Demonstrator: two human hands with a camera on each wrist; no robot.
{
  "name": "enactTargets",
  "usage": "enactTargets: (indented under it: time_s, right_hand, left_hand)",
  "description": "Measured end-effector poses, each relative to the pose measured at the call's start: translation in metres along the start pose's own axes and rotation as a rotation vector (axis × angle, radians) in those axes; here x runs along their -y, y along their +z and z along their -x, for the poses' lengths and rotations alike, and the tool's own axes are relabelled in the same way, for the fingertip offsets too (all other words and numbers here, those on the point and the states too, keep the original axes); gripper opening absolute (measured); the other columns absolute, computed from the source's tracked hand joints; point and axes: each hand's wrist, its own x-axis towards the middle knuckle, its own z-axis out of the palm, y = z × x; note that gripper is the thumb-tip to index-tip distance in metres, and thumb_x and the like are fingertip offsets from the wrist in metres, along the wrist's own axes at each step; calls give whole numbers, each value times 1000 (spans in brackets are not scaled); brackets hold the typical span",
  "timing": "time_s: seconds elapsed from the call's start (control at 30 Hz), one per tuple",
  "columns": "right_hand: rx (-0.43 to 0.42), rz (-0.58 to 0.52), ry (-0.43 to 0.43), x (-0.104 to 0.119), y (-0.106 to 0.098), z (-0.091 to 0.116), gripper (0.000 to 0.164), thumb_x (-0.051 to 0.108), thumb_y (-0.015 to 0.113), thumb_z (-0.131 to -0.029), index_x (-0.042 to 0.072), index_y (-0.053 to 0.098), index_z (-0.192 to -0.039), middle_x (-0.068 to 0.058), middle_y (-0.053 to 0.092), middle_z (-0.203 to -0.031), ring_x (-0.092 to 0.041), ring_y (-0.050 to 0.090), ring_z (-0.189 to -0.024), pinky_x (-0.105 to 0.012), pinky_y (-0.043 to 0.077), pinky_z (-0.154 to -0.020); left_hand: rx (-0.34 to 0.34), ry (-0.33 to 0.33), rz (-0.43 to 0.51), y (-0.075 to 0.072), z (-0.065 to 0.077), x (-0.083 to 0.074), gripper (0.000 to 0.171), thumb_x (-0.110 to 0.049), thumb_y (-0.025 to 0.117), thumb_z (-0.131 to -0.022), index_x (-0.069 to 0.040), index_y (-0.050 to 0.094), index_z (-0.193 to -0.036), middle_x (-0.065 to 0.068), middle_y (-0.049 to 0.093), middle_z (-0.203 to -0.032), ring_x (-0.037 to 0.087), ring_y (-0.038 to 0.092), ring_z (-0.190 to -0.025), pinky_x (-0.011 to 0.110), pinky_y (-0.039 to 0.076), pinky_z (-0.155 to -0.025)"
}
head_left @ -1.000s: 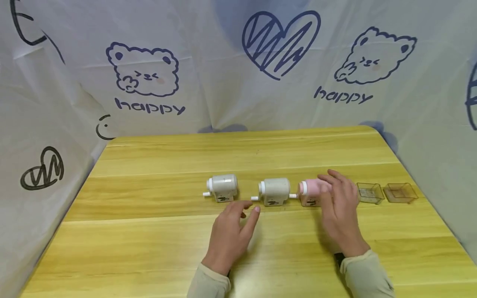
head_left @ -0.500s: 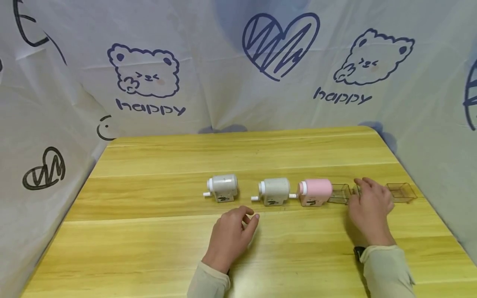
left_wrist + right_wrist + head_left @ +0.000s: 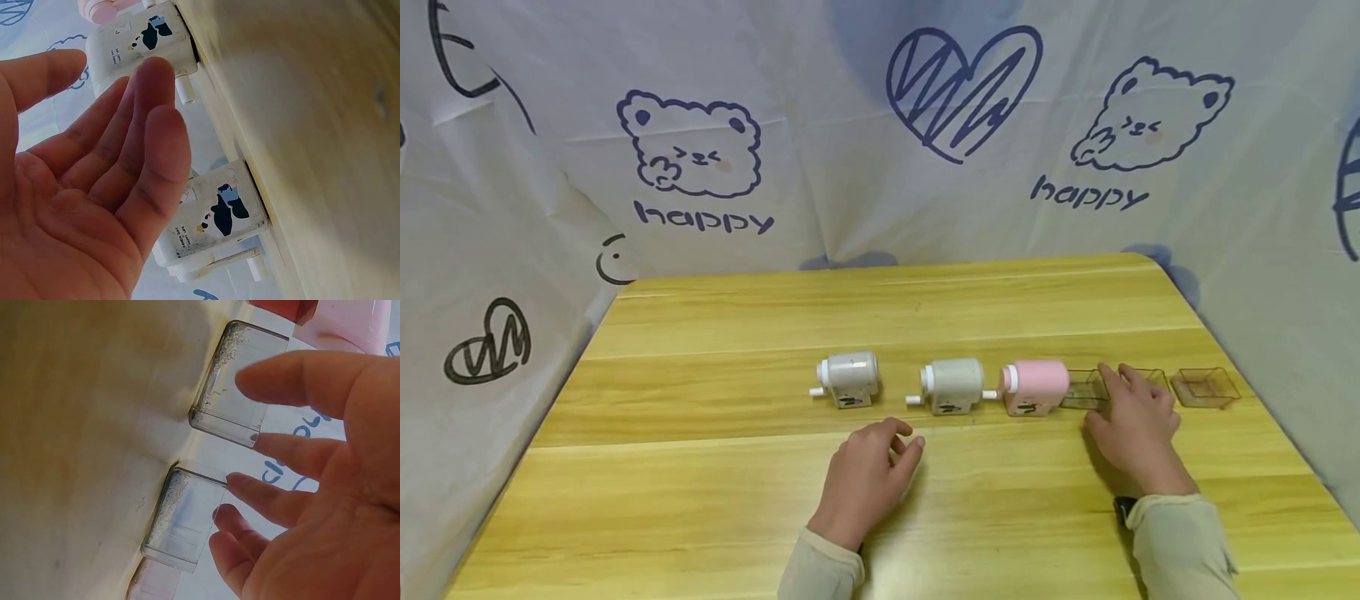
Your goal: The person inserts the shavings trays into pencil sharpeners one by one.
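Note:
Three hand-crank pencil sharpeners stand in a row in the head view: a grey one [image 3: 854, 377], a beige one [image 3: 957, 383] and a pink one [image 3: 1042, 379]. Right of the pink one lie three see-through shavings drawers; the nearest drawer [image 3: 240, 381] and the middle drawer [image 3: 181, 515] hold pale shavings. My right hand [image 3: 1138, 433] is spread over these two, the index fingertip right at the nearest drawer's end and the thumb overlapping its side. My left hand [image 3: 867, 479] hangs loosely curled, holding nothing, in front of the grey and beige sharpeners.
The third drawer [image 3: 1206, 389], reddish, lies farthest right on the wood-grain table [image 3: 700, 500]. White cloth [image 3: 835, 167] with drawn bears and hearts hangs behind the table and at both sides.
My right hand has moved right from the pink sharpener to the drawers, then slightly back left, uncovering the drawer nearest the sharpener. My left hand has barely shifted.

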Motion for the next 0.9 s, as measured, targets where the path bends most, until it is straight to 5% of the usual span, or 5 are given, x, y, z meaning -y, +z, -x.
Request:
enactTargets:
  time_s: [0.53,0.9]
  right_hand:
    - [34,-5,2,-4,0,2,76,22,63,-90,8,22,-151,-44,7,-144,-66,2,-126,-78,9,-90]
    - [-73,-32,28,-3,1,2,61,31,68,-86,1,44,-135,-41,23,-139,-63,5,-127,-74,11,-90]
  left_hand:
    - [9,-10,-12,1,1,1,29,-33,59,-93,-8,67,-104,-6,61,-78,2,54,-64,27,46,-57]
    - [-17,-2,-35,0,2,2,26,-32,61,-92,-9,67,-103,-1,62,-83,3,51,-64,26,45,-56]
